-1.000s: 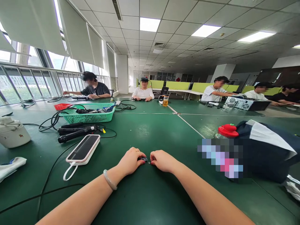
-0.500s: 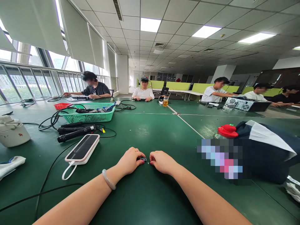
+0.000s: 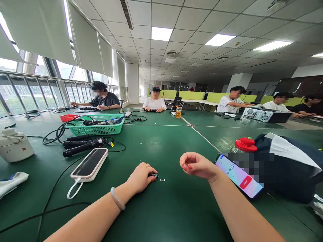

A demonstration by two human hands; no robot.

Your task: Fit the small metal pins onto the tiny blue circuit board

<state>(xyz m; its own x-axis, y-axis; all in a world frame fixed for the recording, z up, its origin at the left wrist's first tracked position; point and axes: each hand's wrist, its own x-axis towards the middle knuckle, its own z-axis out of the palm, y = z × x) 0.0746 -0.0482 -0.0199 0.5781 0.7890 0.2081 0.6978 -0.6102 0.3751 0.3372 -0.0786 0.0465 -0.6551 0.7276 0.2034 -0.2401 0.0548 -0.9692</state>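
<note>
On the green table (image 3: 156,215), the left hand (image 3: 141,176) pinches a small part (image 3: 155,175), seemingly steadying it, while the right hand (image 3: 197,165) curls loosely, contents unclear.

The table (image 3: 156,148) has a smooth, glossy green surface. The basket (image 3: 97,128) looks like plastic, as does the shiny red lid (image 3: 246,144). The dark bag (image 3: 285,174) appears to be matt cloth; the railing (image 3: 45,78) looks like smooth metal.

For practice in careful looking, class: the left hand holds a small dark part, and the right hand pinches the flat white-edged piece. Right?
The second half is wrong: the head view shows the flat white-edged piece lying on the green table, apart from the right hand. The left hand does hold the small dark part.
</note>
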